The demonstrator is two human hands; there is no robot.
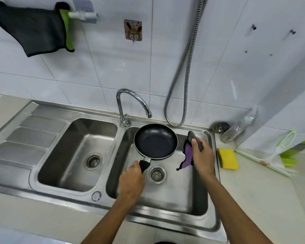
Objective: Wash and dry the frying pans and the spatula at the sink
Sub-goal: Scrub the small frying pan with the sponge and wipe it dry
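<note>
Gripping pan (156, 140) by its handle in left hand (131, 182), over sink (174, 194); clutching cloth (187, 158), apparently, in curled right hand (202, 158).

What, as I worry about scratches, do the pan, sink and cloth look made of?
Pan: dark and matte inside, likely a non-stick coating on metal; a bare silver neck joins the black handle. Sink: brushed stainless steel, by its grey sheen and soft reflections. Cloth: soft fabric, purple and dark, hanging in limp folds; the fibre cannot be told.
</note>
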